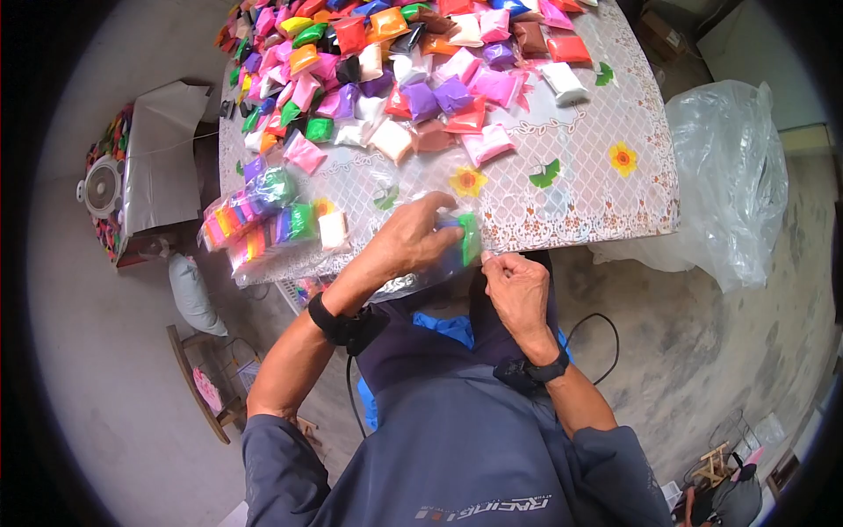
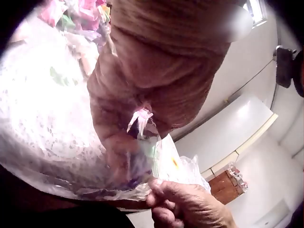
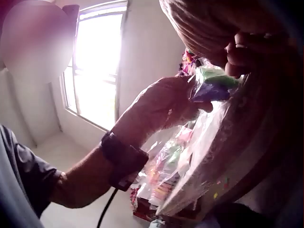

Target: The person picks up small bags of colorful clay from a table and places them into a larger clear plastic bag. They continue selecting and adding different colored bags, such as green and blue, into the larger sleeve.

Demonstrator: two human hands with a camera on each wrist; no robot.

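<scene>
I see the left hand (image 1: 413,235) holding a small clear bag (image 1: 475,248) near the front edge of the table. Its thumb and fingers are bent around the bag, so the grip is narrow and full. Inside the bag I can see a green packet (image 1: 467,230) and, next to it, a blue packet (image 3: 211,92). The green one is at the end that pokes out past the fingers, on the side near the other hand. The blue one is closer to the fingers, and they cover part of it.

The right hand (image 1: 518,285) is just beside the bag, a bit lower. Its thumb and pointing finger pinch the edge of the bag, close to the green end. The rest of its fingers are curled in. From the left wrist, I see its fingertips right by the shiny plastic too.

To the left of the left hand I see a white packet (image 1: 334,230) lying on the lacy cloth (image 1: 580,206). Past it are two full bags (image 1: 272,233) with stripes of many colors, touching each other. Farther back on the table is a big pile of soft little packets (image 1: 421,101), pink, purple, orange, green and more.
</scene>
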